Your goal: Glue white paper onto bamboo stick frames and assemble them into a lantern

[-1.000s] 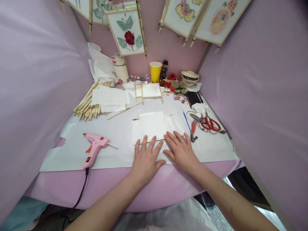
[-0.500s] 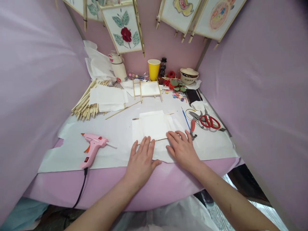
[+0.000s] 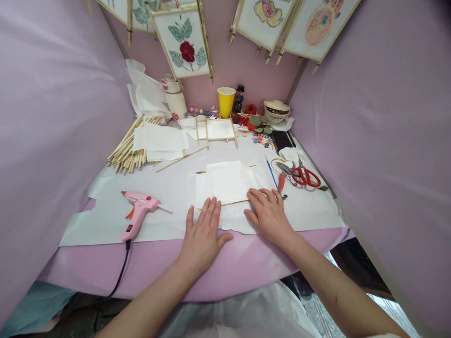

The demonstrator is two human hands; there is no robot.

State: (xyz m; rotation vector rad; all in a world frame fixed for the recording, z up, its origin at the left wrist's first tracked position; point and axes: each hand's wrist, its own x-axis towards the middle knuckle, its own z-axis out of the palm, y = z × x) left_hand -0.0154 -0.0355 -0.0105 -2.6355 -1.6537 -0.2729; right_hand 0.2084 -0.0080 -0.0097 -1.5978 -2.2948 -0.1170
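A white sheet of paper [image 3: 225,180] lies in front of me, with a thin stick [image 3: 235,203] along its near edge. My left hand [image 3: 203,234] rests flat with fingers stretched out, its fingertips at the stick's left part. Toward the stick's right end lies my right hand [image 3: 269,213], fingers extended and slightly spread, the fingertips touching near the paper's lower right corner. Another stick [image 3: 251,165] shows at the paper's far edge, partly covered by it. Neither hand grasps anything.
Left lies a pink glue gun [image 3: 139,211] with its cord. Behind are a bundle of sticks [image 3: 128,152], a small stick frame [image 3: 220,130] and a yellow cup [image 3: 226,101]. Right are pliers [image 3: 282,180], red-handled scissors [image 3: 306,177] and a blue brush [image 3: 271,171]. Decorated lanterns [image 3: 183,44] hang above.
My left hand has slid slightly left and its fingers now lie flatter. My right hand has shifted a little to the right, showing more of the near stick. The view has moved slightly.
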